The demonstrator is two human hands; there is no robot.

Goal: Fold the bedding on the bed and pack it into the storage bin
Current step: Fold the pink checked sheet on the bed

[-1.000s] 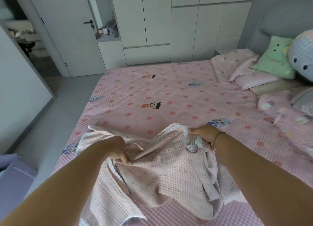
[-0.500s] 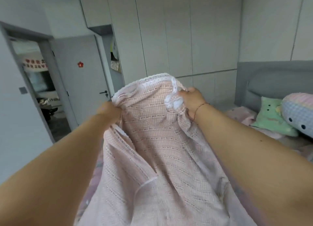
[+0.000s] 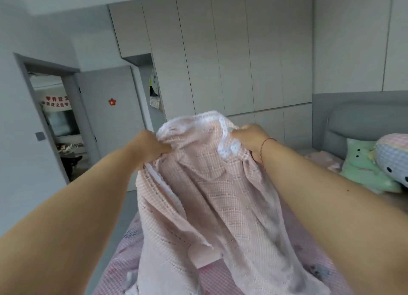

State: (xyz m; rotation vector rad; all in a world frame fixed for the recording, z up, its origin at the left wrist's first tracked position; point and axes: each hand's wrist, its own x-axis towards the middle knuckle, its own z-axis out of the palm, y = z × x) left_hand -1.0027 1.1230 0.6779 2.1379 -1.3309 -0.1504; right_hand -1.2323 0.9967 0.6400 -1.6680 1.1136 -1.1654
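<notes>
At the foot of a pink-sheeted bed (image 3: 231, 275), a person lifts a pink checked blanket (image 3: 205, 197) by its top edge, both bare arms stretched forward. Far off at nine o'clock, an open doorway (image 3: 59, 122) shows a dim room beyond, with a grey door (image 3: 110, 111) swung back beside it and a small red flower sticker (image 3: 112, 101) on its face. Nearer the centre, the left hand (image 3: 150, 145) is closed in a fist around a bunch of the blanket's white lace hem (image 3: 189, 120), knuckles toward the camera. The blanket arches between the two hands at about twelve o'clock and hangs down in loose folds to six o'clock, its lower part trailing over the sheet. The right hand (image 3: 249, 140), a thin red cord (image 3: 263, 146) around its wrist, pinches the hem on the other side, fingers curled into the cloth with a lace ruffle spilling just below them. Behind the blanket stands a wall of pale grey wardrobe doors (image 3: 231, 58). At three o'clock, a grey padded headboard (image 3: 353, 122) backs a green cushion (image 3: 362, 168) and, touching its right side, a pastel checked plush toy (image 3: 395, 157) cut off by the frame edge.
</notes>
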